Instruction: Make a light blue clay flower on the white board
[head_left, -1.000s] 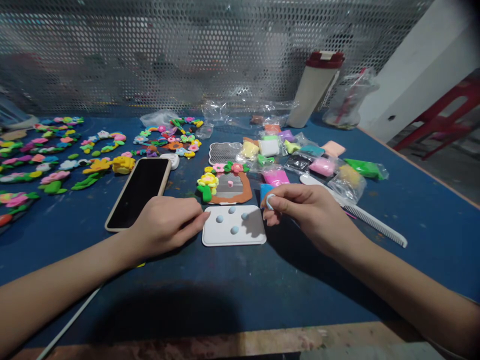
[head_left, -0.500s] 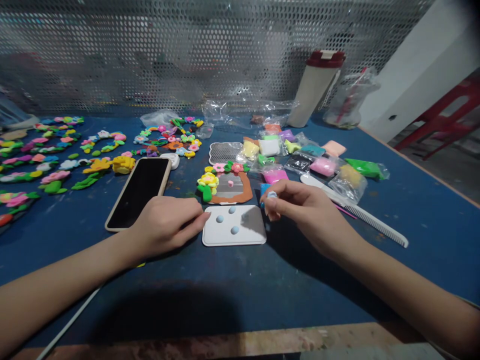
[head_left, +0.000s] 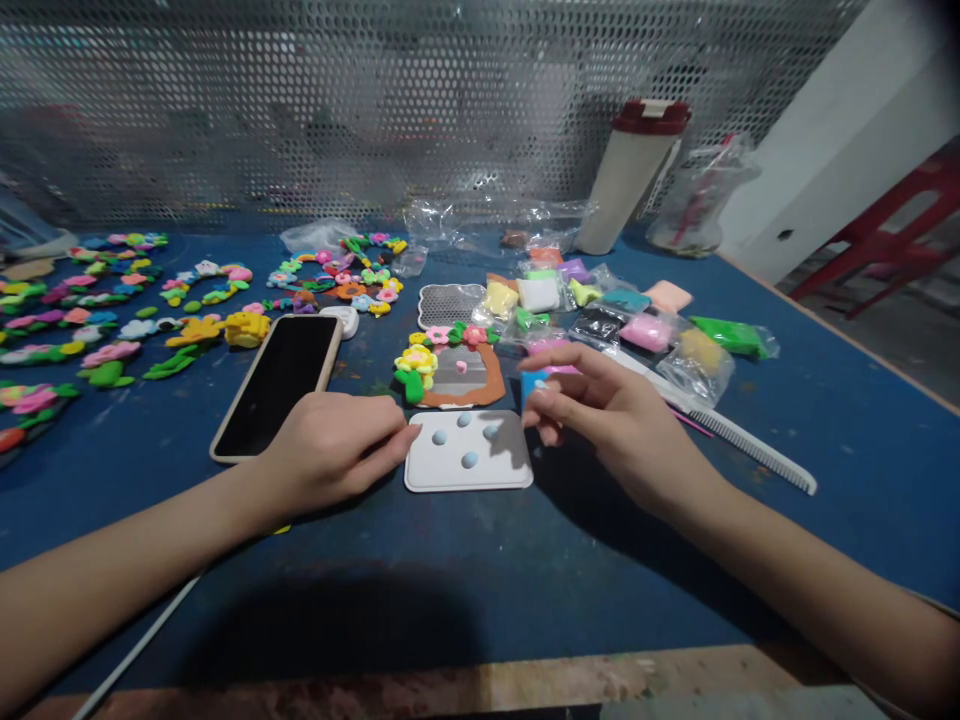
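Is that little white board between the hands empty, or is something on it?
Not empty: four separate pale blue clay balls sit on the white board.

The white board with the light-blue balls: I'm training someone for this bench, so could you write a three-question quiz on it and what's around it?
1. How many light-blue balls lie on the white board?
2. True or false: the left hand is at the white board's right edge.
3. Which thing lies just beyond the white board, on the side away from the person?
A) The comb
B) The flower-trimmed frame
C) The tumbler

Key: 1. Four. 2. False; it is at the left edge. 3. B.
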